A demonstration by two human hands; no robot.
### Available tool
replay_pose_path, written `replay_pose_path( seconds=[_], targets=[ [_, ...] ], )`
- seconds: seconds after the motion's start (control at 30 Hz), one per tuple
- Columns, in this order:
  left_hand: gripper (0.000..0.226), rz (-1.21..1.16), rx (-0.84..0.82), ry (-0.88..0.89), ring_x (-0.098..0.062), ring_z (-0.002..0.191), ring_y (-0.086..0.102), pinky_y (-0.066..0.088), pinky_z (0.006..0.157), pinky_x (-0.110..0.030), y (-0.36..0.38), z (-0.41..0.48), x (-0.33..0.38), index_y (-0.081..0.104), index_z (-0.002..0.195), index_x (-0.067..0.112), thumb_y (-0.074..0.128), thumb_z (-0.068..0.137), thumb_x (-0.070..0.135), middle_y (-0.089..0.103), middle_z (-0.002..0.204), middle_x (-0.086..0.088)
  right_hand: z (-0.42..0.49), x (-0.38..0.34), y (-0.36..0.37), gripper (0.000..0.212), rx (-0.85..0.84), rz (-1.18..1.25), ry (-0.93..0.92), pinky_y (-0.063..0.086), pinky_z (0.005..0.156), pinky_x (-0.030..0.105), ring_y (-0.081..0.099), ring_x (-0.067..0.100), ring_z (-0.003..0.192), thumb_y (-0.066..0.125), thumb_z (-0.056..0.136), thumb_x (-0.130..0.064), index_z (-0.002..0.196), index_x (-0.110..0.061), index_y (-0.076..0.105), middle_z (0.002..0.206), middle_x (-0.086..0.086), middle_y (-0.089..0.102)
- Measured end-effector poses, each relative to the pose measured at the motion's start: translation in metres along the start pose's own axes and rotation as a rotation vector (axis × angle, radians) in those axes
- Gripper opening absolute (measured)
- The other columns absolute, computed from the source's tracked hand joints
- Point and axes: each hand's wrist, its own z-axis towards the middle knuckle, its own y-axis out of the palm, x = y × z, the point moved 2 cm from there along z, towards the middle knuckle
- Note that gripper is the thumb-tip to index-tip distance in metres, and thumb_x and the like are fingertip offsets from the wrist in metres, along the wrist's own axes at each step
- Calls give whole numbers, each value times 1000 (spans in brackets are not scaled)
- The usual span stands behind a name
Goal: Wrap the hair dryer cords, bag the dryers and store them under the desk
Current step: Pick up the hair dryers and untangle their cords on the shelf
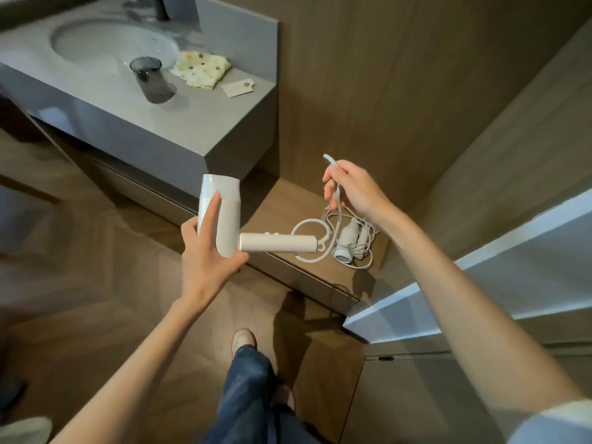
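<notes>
Head view, looking down. Your left hand (205, 251) holds a white hair dryer (224, 219) by its barrel. The grip is closed loosely, with the forefinger straight along the side and the thumb beneath. The handle juts out to the right of that grip. Your right hand (355, 190) pinches the cord (334, 200) above the handle's end, and a loop hangs below the pinch. A second dryer (347, 243) lies on a low wooden shelf (288, 201) beneath your right grip. The plastic looks light, hard and smooth, so hold the barrel firmly. The cord looks limp and is best guided close to the handle.
</notes>
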Motion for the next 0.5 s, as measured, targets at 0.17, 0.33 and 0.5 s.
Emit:
replay_pose_path(
  seconds=[0.17,0.33,0.5],
  targets=[
    [101,0,32,6,-3,114,28,34,91,-26,-27,-5,2,19,147,37,83,69,26,29,138,-9,-11,-18,13,27,84,28,-44,49,58,26,47,9,46,30,103,-20,83,-14,48,70,6,56],
    [101,-5,13,7,-7,113,31,40,95,-33,-45,-2,0,18,147,38,82,69,26,28,138,-10,-17,-32,26,27,129,34,-66,50,58,23,46,7,47,29,104,-21,85,-14,48,71,5,57],
    [103,31,-71,32,-9,109,34,46,92,-37,-51,6,-10,18,147,41,83,68,25,30,136,-9,-20,-28,45,27,141,76,-2,43,47,16,43,10,46,30,103,-19,83,-15,48,69,5,57]
  ],
)
